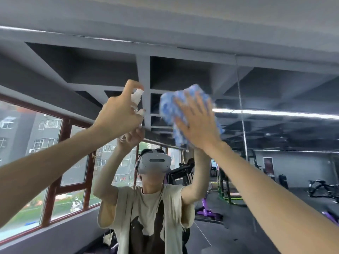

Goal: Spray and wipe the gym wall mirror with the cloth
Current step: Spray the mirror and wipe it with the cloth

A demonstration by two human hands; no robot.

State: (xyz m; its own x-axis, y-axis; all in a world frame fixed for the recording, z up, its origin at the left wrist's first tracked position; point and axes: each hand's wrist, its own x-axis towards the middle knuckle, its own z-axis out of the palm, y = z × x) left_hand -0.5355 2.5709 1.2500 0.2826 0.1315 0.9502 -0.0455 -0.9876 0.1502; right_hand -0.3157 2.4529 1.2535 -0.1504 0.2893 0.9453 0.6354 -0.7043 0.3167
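The left hand is gripping a small clear plastic spray bottle with a white nozzle at ten o'clock from centre, its index finger curling over the top. The right hand, fingers straight and spread, is pressing a mottled blue-and-white cloth flat against the large wall mirror at one o'clock. The hands are near each other, not touching. At six o'clock the glass is reflecting a grey headset.

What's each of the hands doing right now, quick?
Left hand: closed around the spray bottle, forefinger on its top.
Right hand: open, straight fingers pressing the cloth against the mirror.
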